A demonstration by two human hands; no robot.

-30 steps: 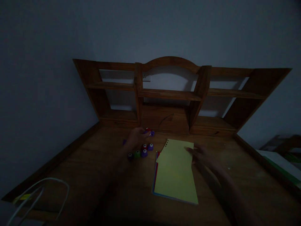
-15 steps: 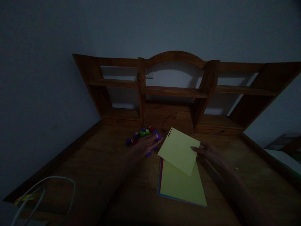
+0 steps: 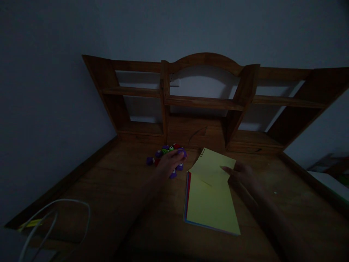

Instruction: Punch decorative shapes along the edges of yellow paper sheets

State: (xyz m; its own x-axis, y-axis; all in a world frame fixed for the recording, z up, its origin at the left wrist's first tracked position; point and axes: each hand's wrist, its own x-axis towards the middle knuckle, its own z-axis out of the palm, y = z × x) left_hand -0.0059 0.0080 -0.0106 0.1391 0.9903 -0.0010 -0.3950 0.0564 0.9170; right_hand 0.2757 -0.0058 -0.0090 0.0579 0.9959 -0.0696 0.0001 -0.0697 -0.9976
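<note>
The scene is very dim. My right hand (image 3: 241,174) pinches the right edge of a yellow sheet (image 3: 211,163) with punched holes, lifted off a stack of coloured paper (image 3: 209,203) on the wooden desk. My left hand (image 3: 170,162) rests among several small round punches (image 3: 163,151), purple, green and red, and its fingers curl round a purple one (image 3: 182,152).
A wooden hutch with shelves (image 3: 203,103) stands at the back of the desk (image 3: 109,189). White cables (image 3: 57,218) lie at the near left. A raised rim (image 3: 68,182) runs along the desk's left side. Something pale and green (image 3: 334,183) sits off the right edge.
My right hand lifted the top yellow sheet off the stack and now lowers it farther back. My left hand moved right over the punches and closed on a purple one.
</note>
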